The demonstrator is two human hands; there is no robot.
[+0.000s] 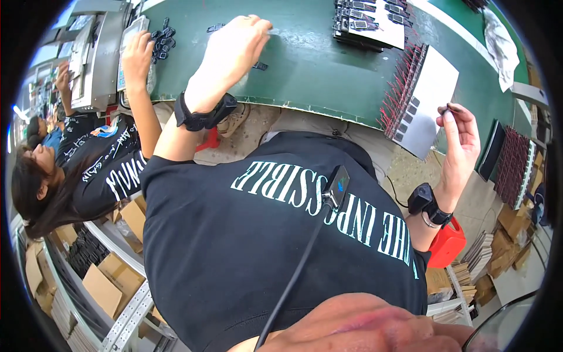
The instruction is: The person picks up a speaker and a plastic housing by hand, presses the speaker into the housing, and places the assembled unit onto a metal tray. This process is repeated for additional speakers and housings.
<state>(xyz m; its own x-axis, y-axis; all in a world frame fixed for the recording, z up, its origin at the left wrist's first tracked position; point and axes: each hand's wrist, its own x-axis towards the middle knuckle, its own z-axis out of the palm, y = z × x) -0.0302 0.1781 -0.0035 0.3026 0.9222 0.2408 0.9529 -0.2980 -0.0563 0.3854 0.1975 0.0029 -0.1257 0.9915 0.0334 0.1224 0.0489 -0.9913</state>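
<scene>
Over the green bench, my left hand [237, 50] is closed, its fingers curled together; whether anything is in them is hidden. Small black parts lie on either side of it, one black part [216, 27] at its left and another black part [260, 66] by its fingers. My right hand [461, 135] pinches a small dark piece [446, 109] between thumb and fingers. It is beside the right edge of a white board [437, 76], which overhangs the bench's near edge. Black squares [409, 111] and a row of red wires [399, 88] line the board's left side.
A stack of boards with black parts [363, 24] stands farther back on the green bench [311, 70]. A pile of black parts [164, 41] lies left, near a co-worker's hand [136, 56]. A red-wired rack [515, 167] and cardboard boxes [510, 229] are at right.
</scene>
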